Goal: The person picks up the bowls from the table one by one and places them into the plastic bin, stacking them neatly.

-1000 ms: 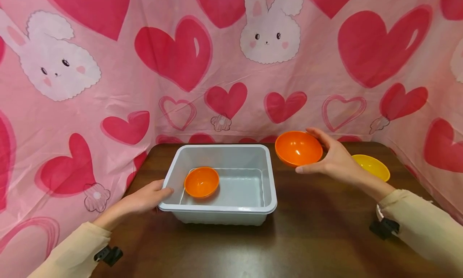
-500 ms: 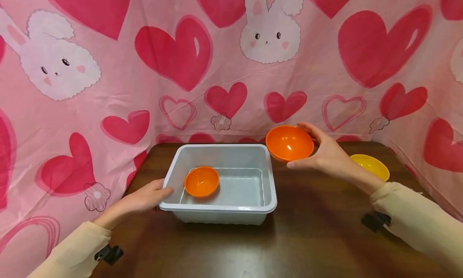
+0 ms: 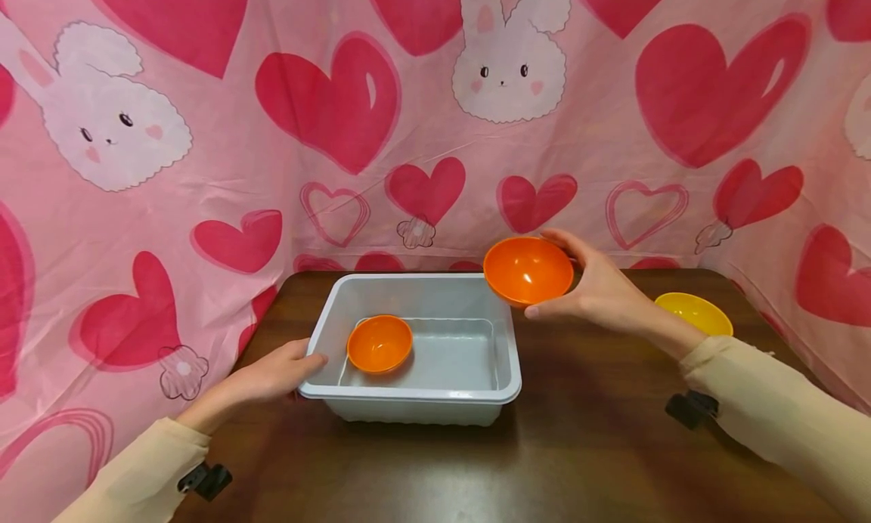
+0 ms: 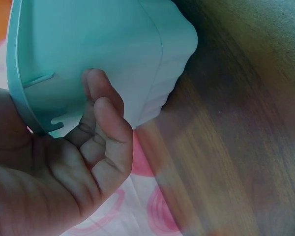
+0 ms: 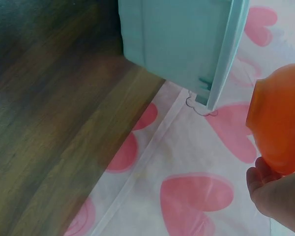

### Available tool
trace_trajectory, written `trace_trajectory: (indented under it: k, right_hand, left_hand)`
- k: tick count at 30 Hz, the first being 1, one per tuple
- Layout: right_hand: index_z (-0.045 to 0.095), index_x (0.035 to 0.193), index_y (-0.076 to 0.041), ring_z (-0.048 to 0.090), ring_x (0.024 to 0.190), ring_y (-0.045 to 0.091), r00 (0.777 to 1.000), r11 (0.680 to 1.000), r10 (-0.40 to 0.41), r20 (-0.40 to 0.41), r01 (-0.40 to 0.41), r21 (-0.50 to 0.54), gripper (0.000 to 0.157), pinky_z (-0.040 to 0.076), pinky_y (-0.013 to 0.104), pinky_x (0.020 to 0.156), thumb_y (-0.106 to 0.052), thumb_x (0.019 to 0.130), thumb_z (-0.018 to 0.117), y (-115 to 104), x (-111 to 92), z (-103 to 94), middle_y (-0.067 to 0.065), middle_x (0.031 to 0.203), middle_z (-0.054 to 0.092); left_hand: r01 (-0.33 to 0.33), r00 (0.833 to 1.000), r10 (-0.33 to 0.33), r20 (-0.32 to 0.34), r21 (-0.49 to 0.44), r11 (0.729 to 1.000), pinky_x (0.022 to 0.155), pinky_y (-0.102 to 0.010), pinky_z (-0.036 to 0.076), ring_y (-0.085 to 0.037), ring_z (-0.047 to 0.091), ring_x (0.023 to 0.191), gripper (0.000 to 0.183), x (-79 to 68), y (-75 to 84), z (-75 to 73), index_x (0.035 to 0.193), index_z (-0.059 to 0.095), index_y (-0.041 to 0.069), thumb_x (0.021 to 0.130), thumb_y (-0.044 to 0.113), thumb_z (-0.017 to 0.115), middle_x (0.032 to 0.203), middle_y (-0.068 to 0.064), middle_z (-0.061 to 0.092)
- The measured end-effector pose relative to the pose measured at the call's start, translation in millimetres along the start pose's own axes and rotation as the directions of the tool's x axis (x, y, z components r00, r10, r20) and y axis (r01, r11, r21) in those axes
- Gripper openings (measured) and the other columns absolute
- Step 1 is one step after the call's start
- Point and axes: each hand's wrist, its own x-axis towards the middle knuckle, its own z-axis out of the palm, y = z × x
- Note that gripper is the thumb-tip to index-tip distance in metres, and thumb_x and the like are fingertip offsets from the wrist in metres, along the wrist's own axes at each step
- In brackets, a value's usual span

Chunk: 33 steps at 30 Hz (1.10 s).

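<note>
My right hand [image 3: 599, 289] grips an orange bowl [image 3: 528, 272] by its right side, thumb at the near edge and fingers behind. The bowl is held in the air, overlapping the far right corner of the grey plastic basin [image 3: 408, 393] in the head view. Inside the basin, toward its left, rests a second orange bowl [image 3: 379, 345]. My left hand [image 3: 275, 370] holds the basin's left rim, the thumb over the edge; in the left wrist view the curled fingers [image 4: 113, 118] lie against the outer wall. The right wrist view shows the held bowl [image 5: 280, 118] from outside.
A yellow bowl [image 3: 695, 313] sits on the dark wooden table [image 3: 578, 447] at the right, partly behind my right forearm. A pink cloth [image 3: 422, 130] printed with hearts and rabbits hangs behind the table and along both sides.
My right hand has carried the orange bowl leftward, from beside the basin to its far right corner, rising slightly. The left hand and the basin stay where they were.
</note>
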Motion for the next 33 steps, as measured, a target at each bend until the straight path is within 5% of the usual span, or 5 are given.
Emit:
trace_trajectory:
  k: [11, 33]
  right_hand:
    - [0.039, 0.160, -0.023, 0.053, 0.127, 0.025, 0.998, 0.998, -0.056, 0.031, 0.056, 0.025, 0.106, 0.055, 0.037, 0.097, -0.030, 0.072, 0.097, -13, 10, 8.5, 0.001, 0.150, 0.051]
    - [0.037, 0.161, -0.021, 0.050, 0.129, 0.027, 0.995, 0.996, -0.062, 0.076, 0.057, 0.064, 0.108, 0.056, 0.043, 0.098, -0.031, 0.072, 0.097, -24, 21, 21.6, 0.001, 0.149, 0.049]
  left_hand:
    - [0.004, 1.000, -0.004, 0.006, -0.006, 1.000, 0.056, -0.048, 0.059, -0.027, 0.063, 0.065, 0.040, -0.3, -0.8, -0.3, 0.134, 0.045, -0.019, 0.106, 0.009, 0.048, 0.085, -0.008, 0.065]
    - [-0.002, 1.000, 0.002, 0.005, -0.004, 1.000, 0.056, -0.049, 0.060, -0.027, 0.062, 0.064, 0.038, -0.5, 1.7, -0.9, 0.131, 0.047, -0.018, 0.106, 0.010, 0.049, 0.082, -0.007, 0.063]
